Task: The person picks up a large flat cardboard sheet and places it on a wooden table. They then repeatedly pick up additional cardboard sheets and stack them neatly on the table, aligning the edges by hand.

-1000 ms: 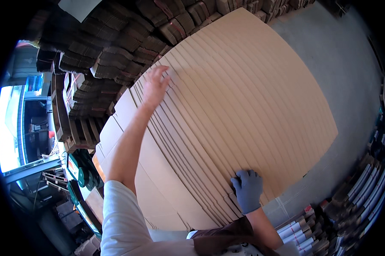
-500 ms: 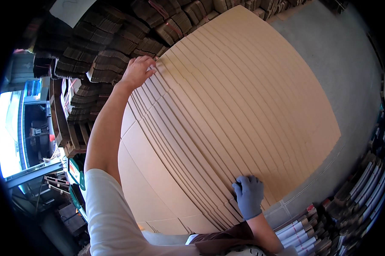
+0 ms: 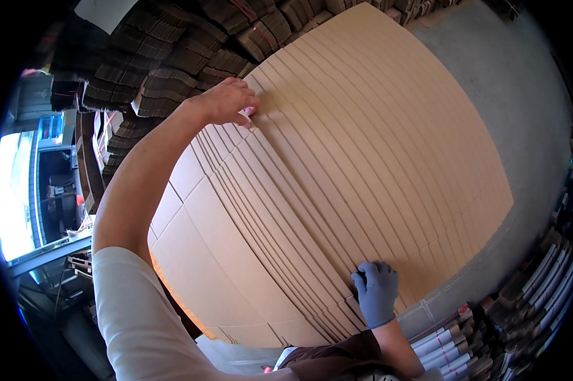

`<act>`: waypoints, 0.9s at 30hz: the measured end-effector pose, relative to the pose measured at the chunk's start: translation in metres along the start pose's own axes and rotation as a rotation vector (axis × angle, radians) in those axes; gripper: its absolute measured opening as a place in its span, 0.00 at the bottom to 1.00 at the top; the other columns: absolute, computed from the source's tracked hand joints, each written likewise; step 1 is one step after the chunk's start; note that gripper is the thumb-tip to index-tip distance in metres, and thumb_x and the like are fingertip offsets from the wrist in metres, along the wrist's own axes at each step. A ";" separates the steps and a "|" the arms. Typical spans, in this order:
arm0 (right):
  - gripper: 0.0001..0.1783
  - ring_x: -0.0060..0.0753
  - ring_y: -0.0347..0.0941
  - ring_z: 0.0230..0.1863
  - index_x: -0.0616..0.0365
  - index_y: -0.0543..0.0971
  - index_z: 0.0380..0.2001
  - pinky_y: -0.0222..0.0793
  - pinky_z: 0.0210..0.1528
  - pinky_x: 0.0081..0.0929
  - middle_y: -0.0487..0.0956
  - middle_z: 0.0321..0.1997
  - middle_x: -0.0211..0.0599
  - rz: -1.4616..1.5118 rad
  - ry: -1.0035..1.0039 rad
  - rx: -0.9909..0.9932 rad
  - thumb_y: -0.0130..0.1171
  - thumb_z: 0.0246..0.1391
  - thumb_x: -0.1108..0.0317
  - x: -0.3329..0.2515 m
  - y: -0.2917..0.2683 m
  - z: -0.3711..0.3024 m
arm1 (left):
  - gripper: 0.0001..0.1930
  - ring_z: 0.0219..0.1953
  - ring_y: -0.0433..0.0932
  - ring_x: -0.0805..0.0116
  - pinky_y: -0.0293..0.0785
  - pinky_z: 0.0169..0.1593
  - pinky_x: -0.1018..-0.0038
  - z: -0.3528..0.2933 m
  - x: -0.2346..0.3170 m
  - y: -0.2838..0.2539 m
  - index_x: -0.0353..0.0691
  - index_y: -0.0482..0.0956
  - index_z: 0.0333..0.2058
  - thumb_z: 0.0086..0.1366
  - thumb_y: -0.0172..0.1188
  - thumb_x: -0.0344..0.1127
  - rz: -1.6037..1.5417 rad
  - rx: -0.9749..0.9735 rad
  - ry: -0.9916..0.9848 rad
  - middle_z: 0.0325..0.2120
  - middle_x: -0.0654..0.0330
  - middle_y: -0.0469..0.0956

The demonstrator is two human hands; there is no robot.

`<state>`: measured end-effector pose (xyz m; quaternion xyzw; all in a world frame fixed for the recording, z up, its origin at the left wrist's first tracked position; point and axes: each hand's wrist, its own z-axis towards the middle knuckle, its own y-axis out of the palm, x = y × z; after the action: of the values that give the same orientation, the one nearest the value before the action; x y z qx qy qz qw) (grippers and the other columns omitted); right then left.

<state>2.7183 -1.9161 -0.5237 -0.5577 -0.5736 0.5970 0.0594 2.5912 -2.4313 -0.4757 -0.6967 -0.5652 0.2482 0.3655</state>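
Note:
A broad, fanned-out stack of brown cardboard sheets [image 3: 388, 140] spreads in front of me, its overlapping edges running as slanted lines. My bare left hand [image 3: 230, 103] is at the far left side of the fan, thumb and fingers closed on the edge of a sheet. Toward the near side, my right hand [image 3: 376, 295], in a grey-blue glove, has its fingers curled over a sheet edge. Between my arms lies the creased face of the nearest sheet [image 3: 217, 254], with fold lines and short slots. The undersides of the sheets are hidden.
Tall bundles of folded cardboard [image 3: 166, 63] stand behind and to the left, some tied with pink strapping. More stacked bundles with whitish edges [image 3: 451, 349] lie at the lower right. Grey floor [image 3: 496, 82] shows at right, and a bright window [image 3: 17, 197] at far left.
My left hand has moved right and slightly nearer, carrying sheet edges over with it. More of the nearest sheet shows at left. My right hand has shifted only slightly.

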 end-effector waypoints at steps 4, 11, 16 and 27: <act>0.11 0.49 0.73 0.40 0.48 0.77 0.37 0.64 0.41 0.46 0.77 0.36 0.39 0.001 0.001 -0.003 0.67 0.55 0.60 0.000 0.000 0.000 | 0.13 0.53 0.73 0.60 0.62 0.63 0.60 0.005 -0.003 0.001 0.49 0.82 0.35 0.56 0.74 0.46 -0.106 -0.031 0.000 0.39 0.65 0.79; 0.11 0.49 0.72 0.40 0.49 0.77 0.38 0.64 0.42 0.47 0.77 0.36 0.40 0.007 0.003 -0.027 0.67 0.56 0.60 0.000 -0.002 0.001 | 0.11 0.51 0.73 0.59 0.67 0.58 0.62 0.006 -0.012 0.012 0.45 0.82 0.29 0.52 0.76 0.40 -0.240 0.076 0.011 0.37 0.63 0.77; 0.11 0.50 0.72 0.40 0.49 0.77 0.38 0.64 0.43 0.47 0.77 0.36 0.40 0.011 0.000 -0.043 0.67 0.56 0.61 0.000 -0.004 0.002 | 0.11 0.50 0.72 0.58 0.69 0.55 0.64 0.009 -0.014 0.012 0.44 0.82 0.28 0.51 0.76 0.37 -0.351 0.045 -0.025 0.37 0.63 0.77; 0.11 0.46 0.73 0.38 0.45 0.75 0.37 0.64 0.39 0.46 0.76 0.33 0.36 -0.009 -0.041 -0.029 0.67 0.57 0.59 0.002 -0.005 0.005 | 0.12 0.51 0.72 0.59 0.67 0.59 0.64 0.007 -0.016 0.018 0.43 0.81 0.29 0.52 0.75 0.39 -0.343 0.103 -0.016 0.38 0.64 0.76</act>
<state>2.7114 -1.9158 -0.5230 -0.5435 -0.5858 0.5997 0.0422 2.5934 -2.4472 -0.4950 -0.5683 -0.6654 0.2164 0.4330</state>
